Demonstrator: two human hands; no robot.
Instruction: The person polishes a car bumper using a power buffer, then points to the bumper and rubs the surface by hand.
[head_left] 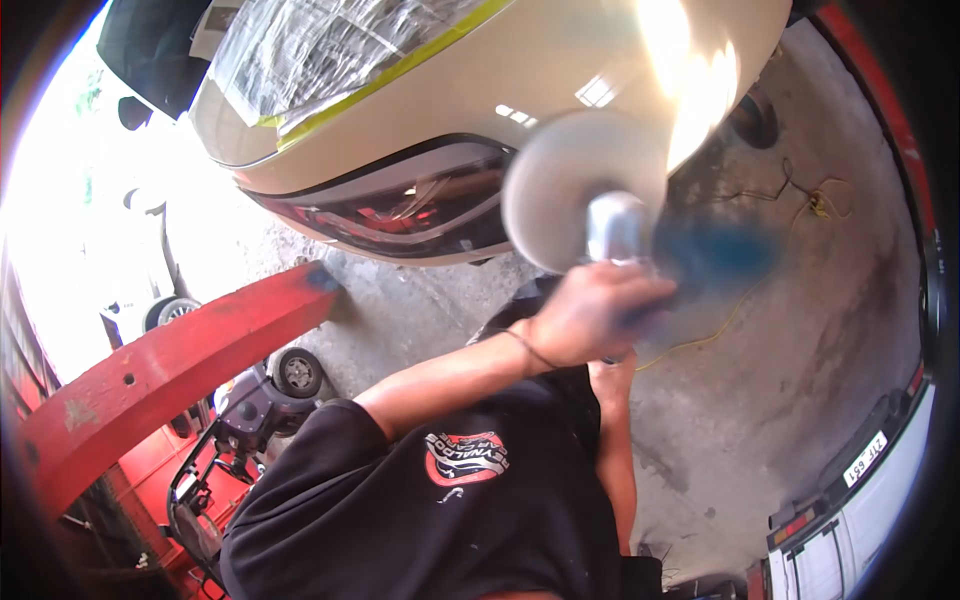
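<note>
My left hand [600, 310], with a dark band at the wrist, is wrapped around a power polisher with a silver head [615, 225]. Its round white pad [560, 190] is blurred and lies at the rounded corner of a cream car body [440, 110], beside the dark lamp [400, 205]. Whether the pad touches the paint I cannot tell. My right forearm [613, 440] reaches up under the left hand; the right hand's fingers are hidden behind it. A blue blur [720, 250] shows right of the polisher, too smeared to name.
Clear plastic sheeting [340, 60] edged with yellow-green tape [400, 72] covers part of the car. A yellow cord [715, 335] runs over the concrete floor [720, 440]. A red beam [180, 370] stands left, near a motorcycle [250, 410]. A white vehicle [850, 540] is at lower right.
</note>
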